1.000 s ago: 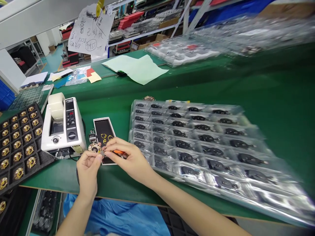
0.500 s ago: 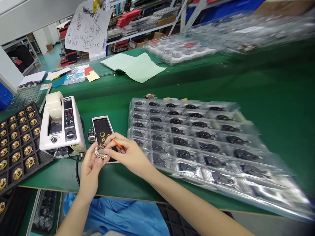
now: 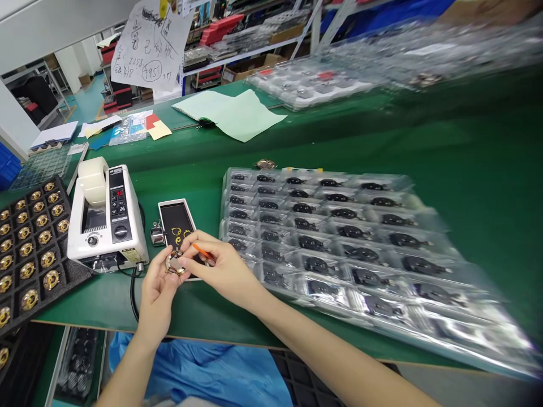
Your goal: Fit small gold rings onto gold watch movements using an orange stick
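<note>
— Pinched between thumb and fingertips of the left hand (image 3: 158, 288) is a small gold-coloured ring part (image 3: 174, 263), lifted clear of the green bench (image 3: 203, 308); why hold it up like that?

— Likely so its open face tilts up toward the eyes; the right hand (image 3: 220, 268) closes around a thin orange tool (image 3: 202, 252) and brings its tip to the part's rim.

— Which way does the tool run?

— Its long axis slants from upper right of the grip down-left into the part; the ring itself has no long axis, only a face turned up and slightly right.

— What lies around the grip?

— Just behind it a small black tray (image 3: 178, 221); left of that a white tape dispenser (image 3: 106, 217); right, bagged black parts (image 3: 339, 237); far left, a foam tray of gold parts (image 3: 29, 249).
</note>
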Action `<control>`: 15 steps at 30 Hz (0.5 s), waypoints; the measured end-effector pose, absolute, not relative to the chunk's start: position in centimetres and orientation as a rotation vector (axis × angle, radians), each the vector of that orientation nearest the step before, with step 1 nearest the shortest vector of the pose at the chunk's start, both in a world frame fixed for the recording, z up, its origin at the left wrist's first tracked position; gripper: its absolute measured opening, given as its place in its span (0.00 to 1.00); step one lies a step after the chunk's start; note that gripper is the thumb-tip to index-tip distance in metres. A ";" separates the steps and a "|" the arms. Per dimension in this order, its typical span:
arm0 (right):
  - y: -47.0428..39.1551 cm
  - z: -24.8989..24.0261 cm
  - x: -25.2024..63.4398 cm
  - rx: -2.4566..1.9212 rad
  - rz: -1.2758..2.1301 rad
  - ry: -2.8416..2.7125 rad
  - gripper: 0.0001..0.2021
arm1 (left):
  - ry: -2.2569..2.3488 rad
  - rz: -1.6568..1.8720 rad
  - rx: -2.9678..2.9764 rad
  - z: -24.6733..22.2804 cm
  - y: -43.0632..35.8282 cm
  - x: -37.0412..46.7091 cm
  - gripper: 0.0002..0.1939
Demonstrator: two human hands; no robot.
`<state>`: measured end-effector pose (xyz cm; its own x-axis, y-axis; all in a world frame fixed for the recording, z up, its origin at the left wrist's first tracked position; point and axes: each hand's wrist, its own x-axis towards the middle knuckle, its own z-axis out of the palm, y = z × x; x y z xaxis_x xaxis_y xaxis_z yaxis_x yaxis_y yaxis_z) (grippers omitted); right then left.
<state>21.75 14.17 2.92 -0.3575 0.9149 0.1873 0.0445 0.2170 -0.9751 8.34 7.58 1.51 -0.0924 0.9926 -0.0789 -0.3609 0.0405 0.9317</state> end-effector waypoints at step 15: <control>13.1 1.2 20.9 -0.940 0.746 -1.821 0.08 | 1.237 1.510 0.785 0.8 8.1 9.4 0.18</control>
<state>20.94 13.08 1.25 -0.2806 0.8466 0.4523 0.2854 0.5235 -0.8028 9.45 8.13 0.85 -0.2981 0.9490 -0.1027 -0.2877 0.0132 0.9576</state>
